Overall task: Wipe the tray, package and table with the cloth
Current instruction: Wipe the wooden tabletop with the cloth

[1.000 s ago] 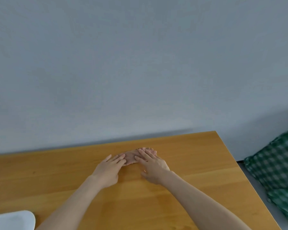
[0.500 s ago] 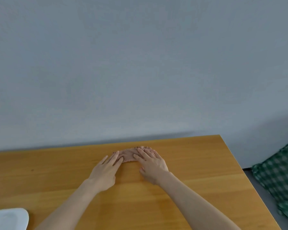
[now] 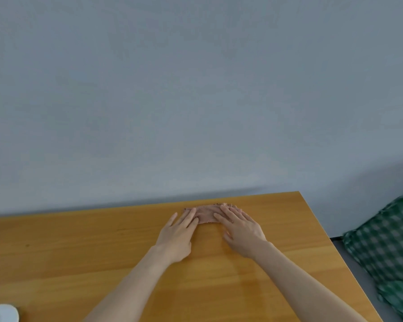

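Two hands lie flat on the cloth, neither gripping it. Left hand (image 3: 176,237): fingers straight and slightly spread, tips resting on the left end of the pinkish cloth (image 3: 206,213). Right hand (image 3: 241,233): fingers straight and close together, laid over the cloth's right half; a strip of cloth shows between the two sets of fingertips. Change over the last second: the cloth under the fingers went left along the far edge of the wooden table (image 3: 79,252) and now sits back to the right, nearer the far right corner; finger posture unchanged throughout. Judgement: a back-and-forth stroke, so the table wipe is under way along the far strip, and the top on the wrist side of the fingers probably remains to do. White tray (image 3: 0,313): only a corner shows, far left of the left fingers and toward the person, well apart from the cloth; cannot tell whether it has been wiped. Package: not in view. Surface: orange-brown wood, lengthwise grain, faint sheen between the forearms. Room: plain grey-blue wall (image 3: 196,89) just beyond the fingertips; right of the right fingers, past the table edge, green checked fabric (image 3: 386,252), purpose unclear.
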`<action>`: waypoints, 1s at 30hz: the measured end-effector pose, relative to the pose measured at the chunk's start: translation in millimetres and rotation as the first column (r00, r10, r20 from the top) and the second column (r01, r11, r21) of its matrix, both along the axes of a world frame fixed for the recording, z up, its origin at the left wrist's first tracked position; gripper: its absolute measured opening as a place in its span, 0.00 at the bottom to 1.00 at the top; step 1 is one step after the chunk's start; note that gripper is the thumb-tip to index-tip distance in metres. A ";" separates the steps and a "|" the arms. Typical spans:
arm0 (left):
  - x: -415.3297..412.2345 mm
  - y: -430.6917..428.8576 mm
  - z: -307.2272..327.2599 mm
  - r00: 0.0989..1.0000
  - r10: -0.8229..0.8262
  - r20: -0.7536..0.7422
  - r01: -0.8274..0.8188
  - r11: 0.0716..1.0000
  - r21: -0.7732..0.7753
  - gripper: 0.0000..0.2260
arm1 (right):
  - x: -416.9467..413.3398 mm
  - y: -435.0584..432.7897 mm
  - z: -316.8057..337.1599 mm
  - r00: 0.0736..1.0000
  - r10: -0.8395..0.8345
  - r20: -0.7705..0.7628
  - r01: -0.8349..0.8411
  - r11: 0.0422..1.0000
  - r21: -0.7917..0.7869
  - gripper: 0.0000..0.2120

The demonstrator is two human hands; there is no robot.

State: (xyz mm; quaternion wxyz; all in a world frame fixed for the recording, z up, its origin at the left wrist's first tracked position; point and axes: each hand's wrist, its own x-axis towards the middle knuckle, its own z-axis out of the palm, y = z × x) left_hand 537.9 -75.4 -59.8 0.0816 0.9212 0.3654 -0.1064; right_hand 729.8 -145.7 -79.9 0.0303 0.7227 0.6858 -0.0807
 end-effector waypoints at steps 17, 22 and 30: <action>-56.8 40.5 -1.9 0.998 0.069 0.006 -0.069 0.994 0.080 0.26 | -73.5 53.0 -0.9 0.979 -0.078 -0.191 0.071 0.997 -0.041 0.29; -95.4 51.4 0.5 0.993 0.120 0.002 -0.120 0.992 0.040 0.26 | -111.2 71.5 2.0 0.982 -0.045 -0.183 0.031 0.996 -0.081 0.29; -111.7 54.5 2.4 0.995 0.094 0.018 -0.094 0.996 0.006 0.26 | -124.8 69.4 7.2 0.980 -0.069 -0.185 0.047 0.992 -0.120 0.29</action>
